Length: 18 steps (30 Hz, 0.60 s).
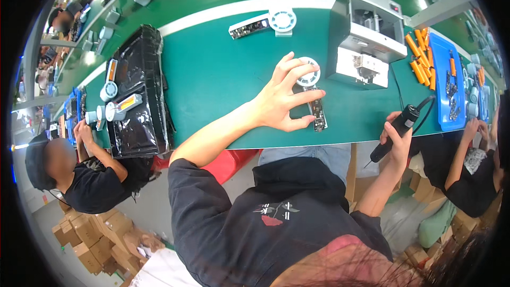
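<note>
My left hand [280, 93] spreads over a small handheld fan [308, 78] that lies on the green bench mat. Its fingers touch the round grey-white head and the side of the handle, with the thumb by the lower end. A dark circuit board [319, 119] shows in the opened handle; my fingers and palm hide part of the fan. Beyond the mat's front edge, my right hand [399, 148] is wrapped round a black electric screwdriver [407, 118]. Its thin bit points down and left, apart from the fan. Farther back lies a second opened fan [282, 20] with its board exposed.
A grey box-shaped machine [346, 37] stands at the back right. Beside it are several orange cylindrical cells [419, 69] and a blue tray [445, 110] with small metal parts. A black-lined bin [139, 133] holding fans stands at left. Co-workers sit at both sides.
</note>
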Each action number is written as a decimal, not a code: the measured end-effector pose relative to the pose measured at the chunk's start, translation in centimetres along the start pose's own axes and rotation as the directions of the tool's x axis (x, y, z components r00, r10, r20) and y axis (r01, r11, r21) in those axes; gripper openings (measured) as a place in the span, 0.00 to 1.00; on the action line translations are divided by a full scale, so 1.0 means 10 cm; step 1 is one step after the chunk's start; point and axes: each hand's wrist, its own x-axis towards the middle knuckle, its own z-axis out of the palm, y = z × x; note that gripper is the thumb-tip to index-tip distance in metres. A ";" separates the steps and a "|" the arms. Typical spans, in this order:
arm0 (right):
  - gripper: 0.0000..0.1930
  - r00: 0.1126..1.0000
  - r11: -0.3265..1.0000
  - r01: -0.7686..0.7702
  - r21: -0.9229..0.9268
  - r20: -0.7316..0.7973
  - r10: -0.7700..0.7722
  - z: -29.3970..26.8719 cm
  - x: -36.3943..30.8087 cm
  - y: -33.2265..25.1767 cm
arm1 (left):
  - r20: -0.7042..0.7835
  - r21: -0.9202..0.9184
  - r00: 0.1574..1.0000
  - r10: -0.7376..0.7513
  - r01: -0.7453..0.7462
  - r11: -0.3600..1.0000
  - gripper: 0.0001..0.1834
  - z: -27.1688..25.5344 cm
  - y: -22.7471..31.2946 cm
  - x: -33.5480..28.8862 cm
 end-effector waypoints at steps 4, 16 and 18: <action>0.16 0.999 0.998 -0.033 0.057 -0.001 0.033 -0.05 -0.01 0.02 | 0.007 -0.029 1.000 -0.017 0.018 0.999 0.26 0.04 -0.06 0.00; 0.17 1.000 0.999 0.003 0.035 0.027 -0.004 -0.09 0.01 0.05 | 0.004 -0.211 0.983 -0.186 0.182 0.960 0.18 0.04 -0.14 0.06; 0.17 0.999 0.998 0.013 0.054 0.029 -0.014 -0.09 0.00 0.05 | 0.045 -0.252 0.983 -0.176 0.181 0.951 0.17 0.03 -0.18 0.07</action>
